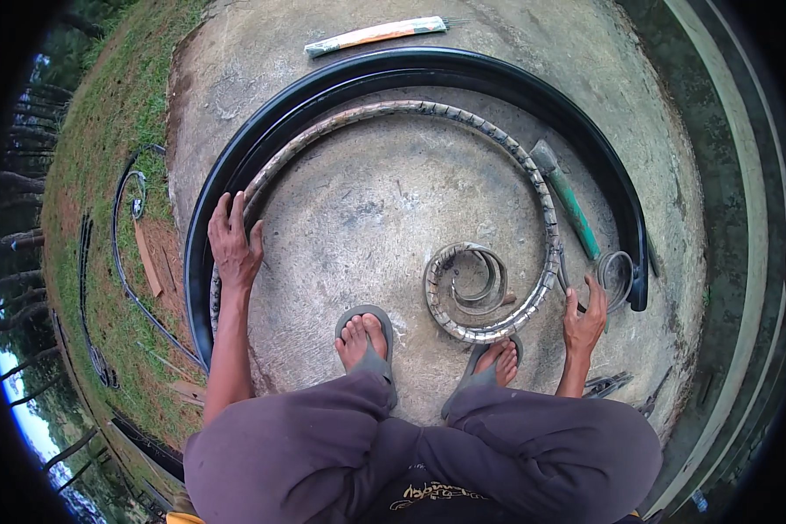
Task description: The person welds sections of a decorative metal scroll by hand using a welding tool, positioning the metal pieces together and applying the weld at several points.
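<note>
A silvery metal scroll bar (551, 218), ridged with dark notches along its length, curls on the concrete into a tight spiral near my feet. Around its outside bends a wide black curved channel (428, 61). My left hand (236, 237) lies with fingers stretched over the left side of the scroll bar, beside the black channel; whether it presses on either cannot be told. On the right, my right hand (585, 319) has its fingers apart and holds nothing visible. It is close to a coil of thin metal strip or wire (618, 279) and below a green-handled hammer (572, 210).
An electrode-like packet with thin rods sticking out (375, 37) lies at the far edge. Dark metal tools (607, 384) rest beyond my right knee. Bent black strips (118, 236) and a wooden piece (148, 258) lie on the grass at left. My sandalled feet stand inside the curve.
</note>
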